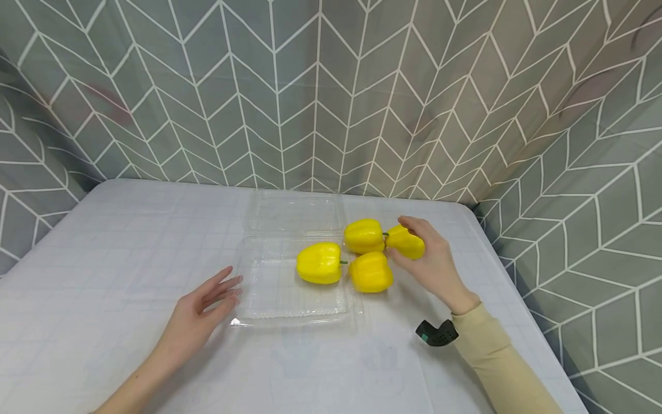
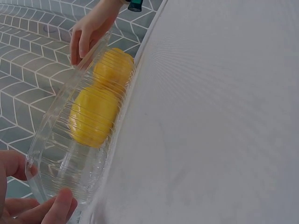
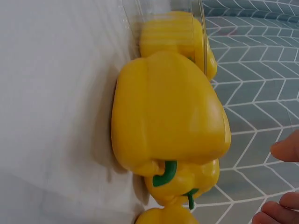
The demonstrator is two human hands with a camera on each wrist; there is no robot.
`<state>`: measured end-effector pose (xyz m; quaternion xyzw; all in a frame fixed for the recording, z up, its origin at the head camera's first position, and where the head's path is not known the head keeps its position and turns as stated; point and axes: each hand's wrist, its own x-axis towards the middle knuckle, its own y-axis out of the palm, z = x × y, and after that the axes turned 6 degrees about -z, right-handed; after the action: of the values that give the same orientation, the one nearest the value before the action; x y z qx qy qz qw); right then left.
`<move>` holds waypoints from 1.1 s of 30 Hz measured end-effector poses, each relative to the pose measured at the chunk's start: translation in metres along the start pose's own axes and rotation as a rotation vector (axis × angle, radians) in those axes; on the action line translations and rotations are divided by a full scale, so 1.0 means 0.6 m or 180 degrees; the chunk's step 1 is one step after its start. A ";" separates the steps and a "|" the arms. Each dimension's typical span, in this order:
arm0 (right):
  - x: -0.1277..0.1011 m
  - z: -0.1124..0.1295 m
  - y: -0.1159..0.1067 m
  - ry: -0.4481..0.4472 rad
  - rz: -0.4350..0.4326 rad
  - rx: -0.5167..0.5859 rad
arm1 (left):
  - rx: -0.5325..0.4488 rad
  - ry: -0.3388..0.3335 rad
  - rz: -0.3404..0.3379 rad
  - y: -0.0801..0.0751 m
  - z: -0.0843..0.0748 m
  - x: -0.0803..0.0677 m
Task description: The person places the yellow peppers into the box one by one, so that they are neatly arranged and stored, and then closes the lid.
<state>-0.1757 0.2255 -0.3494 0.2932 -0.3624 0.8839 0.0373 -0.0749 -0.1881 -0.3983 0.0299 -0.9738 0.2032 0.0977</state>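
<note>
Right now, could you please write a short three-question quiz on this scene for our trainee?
1. How many yellow peppers are in view?
2. True or false: the right hand grips a pepper that lies outside the clear container.
3. Which hand is at the container's edge? A) left hand B) right hand

Key:
1. Four; only the leftmost pepper lies inside the container.
2. True: it grips the far-right pepper.
3. A
</note>
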 end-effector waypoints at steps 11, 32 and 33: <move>0.008 -0.032 -0.022 0.0136 0.0064 -0.0193 | 0.0036 -0.0001 -0.0012 0.002 0.003 -0.001; 0.013 -0.065 -0.032 0.0426 0.0237 -0.0415 | 0.0103 0.0018 -0.0024 0.002 0.002 -0.002; 0.013 -0.066 -0.032 0.0442 0.0244 -0.0413 | 0.0102 0.0018 -0.0024 0.002 0.002 -0.002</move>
<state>-0.1966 0.2646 -0.3557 0.2142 -0.4264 0.8775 0.0474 -0.0744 -0.1873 -0.4001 0.0345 -0.9700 0.2184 0.1007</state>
